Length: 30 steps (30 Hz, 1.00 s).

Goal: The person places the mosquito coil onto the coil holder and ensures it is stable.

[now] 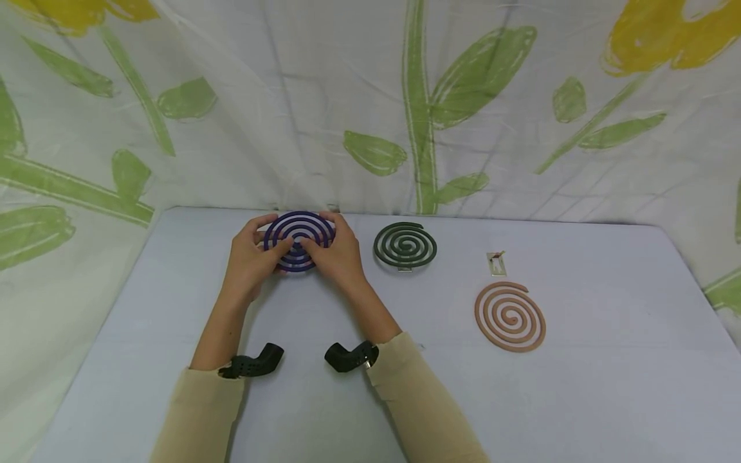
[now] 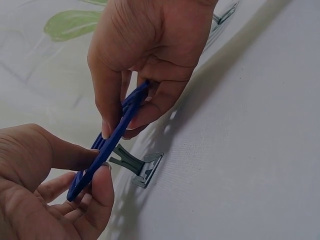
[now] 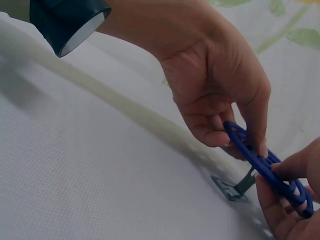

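A blue mosquito coil point(image 2: 116, 134) is held between both hands near the back edge of the table. My left hand point(image 1: 249, 260) grips its left side, thumb on top and fingers beneath. From the right, my right hand point(image 1: 341, 257) pinches the coil the same way, its thumb near the centre. Under the coil, a small metal coil stand point(image 2: 131, 162) with a forked upright stands on the table; its tip is close to the coil's underside. Whether they touch, I cannot tell.
Right of the hands, a green mosquito coil point(image 1: 405, 245) sits raised on its stand. Farther right, a brown mosquito coil point(image 1: 511, 318) lies flat, with another metal stand point(image 1: 496, 264) behind it. A flower-patterned curtain point(image 1: 289, 128) hangs along the table's back edge.
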{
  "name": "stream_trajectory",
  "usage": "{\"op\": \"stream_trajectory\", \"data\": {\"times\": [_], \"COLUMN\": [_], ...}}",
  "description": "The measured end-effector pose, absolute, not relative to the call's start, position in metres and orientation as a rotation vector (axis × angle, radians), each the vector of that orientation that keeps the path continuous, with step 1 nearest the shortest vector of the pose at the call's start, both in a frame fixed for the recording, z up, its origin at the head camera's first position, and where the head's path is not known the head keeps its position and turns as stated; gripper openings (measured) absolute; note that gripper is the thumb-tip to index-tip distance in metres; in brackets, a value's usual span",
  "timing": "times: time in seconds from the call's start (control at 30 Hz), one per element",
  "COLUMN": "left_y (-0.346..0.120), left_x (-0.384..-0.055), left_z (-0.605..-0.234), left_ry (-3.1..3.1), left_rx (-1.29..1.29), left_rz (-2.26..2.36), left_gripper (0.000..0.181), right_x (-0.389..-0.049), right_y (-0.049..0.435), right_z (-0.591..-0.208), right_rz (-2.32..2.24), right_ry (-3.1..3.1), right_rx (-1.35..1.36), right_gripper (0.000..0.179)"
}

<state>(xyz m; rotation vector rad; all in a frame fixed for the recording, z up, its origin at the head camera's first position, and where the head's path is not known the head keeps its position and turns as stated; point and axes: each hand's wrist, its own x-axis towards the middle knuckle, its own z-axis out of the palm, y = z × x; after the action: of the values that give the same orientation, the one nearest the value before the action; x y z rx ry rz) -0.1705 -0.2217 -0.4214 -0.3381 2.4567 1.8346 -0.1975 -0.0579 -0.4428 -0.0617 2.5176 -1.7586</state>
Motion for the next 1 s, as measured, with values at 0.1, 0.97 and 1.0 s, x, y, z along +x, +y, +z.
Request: {"op": "stream_trajectory", "data": {"times": [0.1, 0.97, 1.0], "left_y": [-0.2219, -0.2200, -0.2202], "left_x": [-0.1707, -0.1705, -0.1707], "left_z": [-0.4213, -0.4221, -0.4225], "left_ry": [2.458, 2.457, 2.457], "left_rx": [-0.341, -0.348, -0.347], "left_rz": [1.834, 1.807, 1.808], "left_gripper": [0.069, 0.069, 0.069], "right_x": [-0.1974, -0.1972, -0.1971], "right_y": [-0.0577, -0.0562, -0.0562], "right_z": [-0.4414, -0.4422, -0.4423], "right_rz": [-1.768, -1.765, -1.765], "right_ry": [2.511, 2.516, 2.516], "right_rx": [-0.054, -0.067, -0.067], "right_gripper": [0.061, 0.061, 0.061]}}
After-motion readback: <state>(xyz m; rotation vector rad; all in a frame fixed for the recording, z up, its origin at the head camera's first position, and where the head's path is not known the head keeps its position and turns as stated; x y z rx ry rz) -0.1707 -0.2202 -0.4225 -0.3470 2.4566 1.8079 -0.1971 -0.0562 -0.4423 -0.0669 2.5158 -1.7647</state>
